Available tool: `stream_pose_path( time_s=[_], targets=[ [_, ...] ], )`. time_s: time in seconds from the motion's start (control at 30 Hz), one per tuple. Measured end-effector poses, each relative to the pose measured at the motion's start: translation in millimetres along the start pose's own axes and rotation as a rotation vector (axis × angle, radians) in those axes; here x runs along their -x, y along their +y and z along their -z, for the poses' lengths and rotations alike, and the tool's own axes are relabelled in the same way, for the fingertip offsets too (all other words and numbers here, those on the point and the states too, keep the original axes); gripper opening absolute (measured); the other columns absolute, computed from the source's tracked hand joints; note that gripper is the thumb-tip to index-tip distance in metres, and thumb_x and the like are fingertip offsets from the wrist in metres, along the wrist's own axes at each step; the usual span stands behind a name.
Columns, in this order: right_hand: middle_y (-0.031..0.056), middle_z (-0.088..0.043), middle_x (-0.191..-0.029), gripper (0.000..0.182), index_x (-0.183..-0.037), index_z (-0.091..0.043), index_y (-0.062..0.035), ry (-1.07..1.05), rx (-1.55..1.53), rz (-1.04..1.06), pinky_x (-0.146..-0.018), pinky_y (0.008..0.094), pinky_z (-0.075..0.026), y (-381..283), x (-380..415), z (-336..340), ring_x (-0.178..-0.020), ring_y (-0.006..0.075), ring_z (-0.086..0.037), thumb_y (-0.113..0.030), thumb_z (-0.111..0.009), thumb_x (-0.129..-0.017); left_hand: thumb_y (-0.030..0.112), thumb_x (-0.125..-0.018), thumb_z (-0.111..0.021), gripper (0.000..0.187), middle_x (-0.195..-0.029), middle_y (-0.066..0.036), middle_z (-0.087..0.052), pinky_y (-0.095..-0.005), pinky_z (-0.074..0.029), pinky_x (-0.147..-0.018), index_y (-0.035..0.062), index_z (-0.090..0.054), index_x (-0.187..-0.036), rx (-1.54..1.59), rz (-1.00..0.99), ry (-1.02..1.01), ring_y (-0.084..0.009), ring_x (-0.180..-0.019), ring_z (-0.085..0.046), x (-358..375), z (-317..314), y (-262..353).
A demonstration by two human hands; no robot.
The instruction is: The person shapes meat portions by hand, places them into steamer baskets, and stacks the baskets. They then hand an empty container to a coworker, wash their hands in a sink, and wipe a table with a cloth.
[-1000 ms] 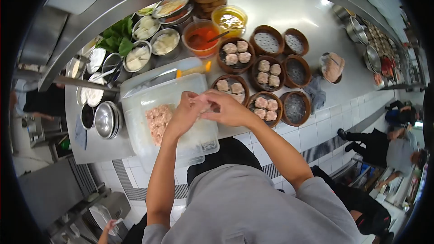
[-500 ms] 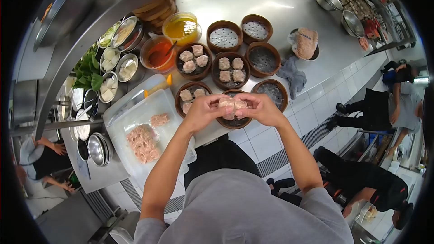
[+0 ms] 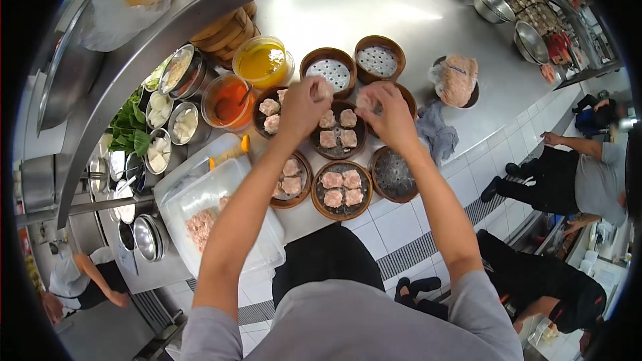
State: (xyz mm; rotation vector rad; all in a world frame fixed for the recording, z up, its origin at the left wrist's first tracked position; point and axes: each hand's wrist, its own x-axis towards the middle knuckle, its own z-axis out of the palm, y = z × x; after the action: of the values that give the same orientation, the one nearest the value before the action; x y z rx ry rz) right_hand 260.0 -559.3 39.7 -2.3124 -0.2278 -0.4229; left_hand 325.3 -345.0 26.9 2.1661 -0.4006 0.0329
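My left hand (image 3: 301, 107) and my right hand (image 3: 391, 117) are both raised over the bamboo steamer baskets on the steel counter (image 3: 401, 13). Each pinches a pale dumpling at the fingertips, the left one (image 3: 322, 87) and the right one (image 3: 363, 98). My left hand hovers beside an empty basket with a perforated liner (image 3: 328, 70). My right hand covers most of another basket (image 3: 405, 97). Below the hands, the middle basket (image 3: 338, 155) and the near basket (image 3: 313, 195) each hold several dumplings. A third filled basket (image 3: 292, 202) sits partly under my left forearm.
A clear plastic tub (image 3: 221, 187) with pink minced filling (image 3: 199, 224) stands at the left. Orange sauce (image 3: 262, 60), red sauce (image 3: 229, 100), small steel bowls (image 3: 180, 120) and greens (image 3: 130, 127) line the back left. An empty basket (image 3: 393, 174), grey cloth (image 3: 435, 134) and bagged bowl (image 3: 457, 80) sit right. Other people (image 3: 588, 174) work nearby.
Both hands have moved apart and away from me, from over the near basket to over the farther baskets. The near basket with its dumplings is now uncovered. The view has shifted.
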Motion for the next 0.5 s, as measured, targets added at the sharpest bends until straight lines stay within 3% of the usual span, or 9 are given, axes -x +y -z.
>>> stream_pose_path(
  time_s=[0.1, 0.17, 0.27, 0.33, 0.43, 0.47, 0.5],
  targets=[
    [0.0150, -0.065, -0.106, 0.037, -0.113, -0.065, -0.0036, -0.066, -0.010, 0.142, -0.088, 0.0422, -0.051, 28.0, -60.7, -33.3, -0.101, 0.0348, -0.062, -0.011, -0.077, -0.079, 0.016, -0.080, -0.071, 0.036, -0.100, -0.017, -0.068, -0.0438, -0.048, -0.088, 0.0055, -0.060, -0.113, -0.132, -0.111, 0.029, -0.0342, -0.102, -0.063, -60.9, -15.9, -36.3],
    [0.0142, -0.064, -0.109, 0.032, -0.111, -0.065, -0.0050, -0.116, 0.056, 0.158, -0.090, 0.0440, -0.049, 49.3, -89.6, -59.0, -0.104, 0.0349, -0.061, -0.010, -0.075, -0.080, 0.020, -0.087, -0.065, 0.031, -0.103, -0.016, -0.069, -0.0502, -0.041, -0.096, 0.0069, -0.057, -0.114, -0.452, -0.242, -0.010, -0.0310, -0.110, -0.061, -81.8, -20.5, -46.2],
    [0.0119, -0.066, -0.112, 0.026, -0.108, -0.067, -0.0093, -0.146, 0.219, 0.180, -0.094, 0.0498, -0.046, 65.6, -106.0, -85.5, -0.109, 0.0325, -0.060, -0.015, -0.071, -0.084, 0.025, -0.090, -0.065, 0.035, -0.107, -0.011, -0.070, -0.0578, -0.035, -0.100, 0.0072, -0.058, -0.119, -0.697, -0.222, -0.078, -0.0309, -0.117, -0.058, -93.1, -28.4, -61.2],
    [0.0098, -0.067, -0.113, 0.026, -0.111, -0.067, -0.0114, -0.293, 0.521, 0.156, -0.094, 0.0537, -0.044, 63.2, -111.7, -91.1, -0.110, 0.0308, -0.061, -0.020, -0.069, -0.086, 0.024, -0.090, -0.065, 0.033, -0.111, -0.008, -0.069, -0.0610, -0.035, -0.098, 0.0090, -0.058, -0.119, -0.729, -0.202, -0.084, -0.0287, -0.120, -0.056, -95.4, -28.3, -63.0],
    [0.0098, -0.067, -0.119, 0.030, -0.115, -0.067, -0.0130, -0.382, 0.577, 0.139, -0.097, 0.0550, -0.043, 59.1, -113.0, -87.9, -0.115, 0.0301, -0.060, -0.024, -0.067, -0.087, 0.022, -0.086, -0.069, 0.045, -0.121, -0.006, -0.066, -0.0618, -0.035, -0.099, 0.0127, -0.053, -0.128, -0.735, -0.174, -0.143, -0.0283, -0.125, -0.053, -89.5, -22.1, -58.9],
    [0.0098, -0.067, -0.119, 0.030, -0.115, -0.067, -0.0130, -0.386, 0.569, 0.157, -0.097, 0.0550, -0.043, 59.6, -112.1, -87.7, -0.115, 0.0301, -0.060, -0.024, -0.067, -0.087, 0.022, -0.085, -0.070, 0.050, -0.124, -0.007, -0.064, -0.0619, -0.035, -0.100, 0.0138, -0.052, -0.130, -0.745, -0.219, -0.140, -0.0286, -0.125, -0.053, -86.2, -19.5, -55.3],
    [0.0116, -0.066, -0.120, 0.033, -0.118, -0.067, -0.0125, -0.249, 0.514, 0.226, -0.098, 0.0539, -0.044, 69.7, -110.2, -91.9, -0.116, 0.0314, -0.060, -0.022, -0.068, -0.086, 0.022, -0.084, -0.072, 0.054, -0.127, -0.008, -0.063, -0.0620, -0.035, -0.100, 0.0148, -0.050, -0.133, -0.759, -0.263, -0.135, -0.0289, -0.126, -0.052, -83.6, -16.4, -52.9]
  ],
)
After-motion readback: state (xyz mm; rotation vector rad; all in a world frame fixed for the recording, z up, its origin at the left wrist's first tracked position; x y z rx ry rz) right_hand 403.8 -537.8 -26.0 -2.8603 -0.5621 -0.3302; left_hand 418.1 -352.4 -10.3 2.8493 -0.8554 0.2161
